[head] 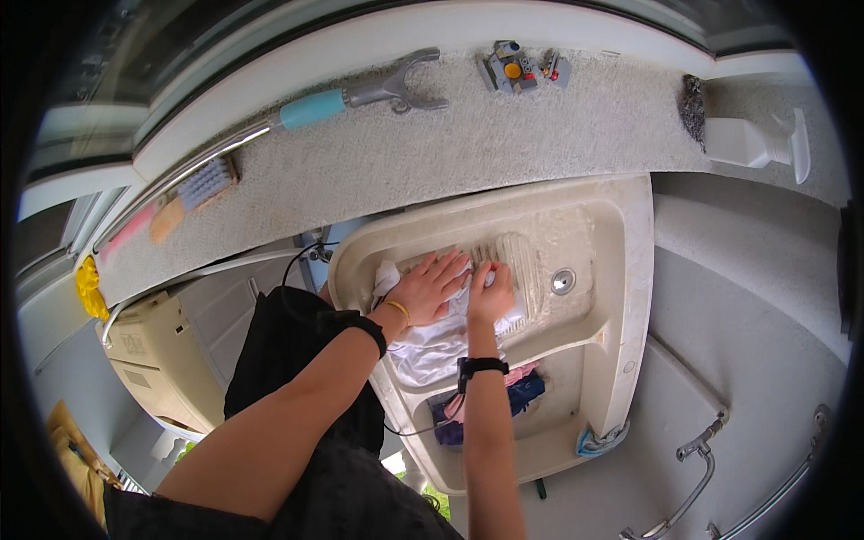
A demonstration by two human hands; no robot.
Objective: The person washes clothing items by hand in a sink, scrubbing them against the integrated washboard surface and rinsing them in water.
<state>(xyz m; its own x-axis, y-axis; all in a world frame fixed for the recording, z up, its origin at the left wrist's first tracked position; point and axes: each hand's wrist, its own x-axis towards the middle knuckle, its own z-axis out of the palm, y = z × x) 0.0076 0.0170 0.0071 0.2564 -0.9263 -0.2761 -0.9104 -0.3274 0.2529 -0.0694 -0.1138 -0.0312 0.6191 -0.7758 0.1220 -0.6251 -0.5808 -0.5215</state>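
Observation:
A white wet-looking cloth garment [432, 354] is spread over the ribbed washboard [520, 260] of a cream laundry sink [631, 270]. My left hand [426, 287] lies flat on the cloth, palm down, fingers spread and a yellow band at the wrist. Just right of it, my right hand [491, 293] is closed in a fist around a bunched part of the white cloth; its fingers hide most of what they hold. Part of the garment hangs toward the basin's near edge. A round metal drain [563, 281] shows right of the ribs.
Pink and dark clothes [526, 391] lie in the lower basin. A blue-and-white cloth [603, 439] drapes over its corner. On the ledge are a forked pole [314, 108], a scrub brush [202, 182], toy-brick pieces [516, 71] and a white spray bottle [742, 143]. Metal taps [705, 452] project at right.

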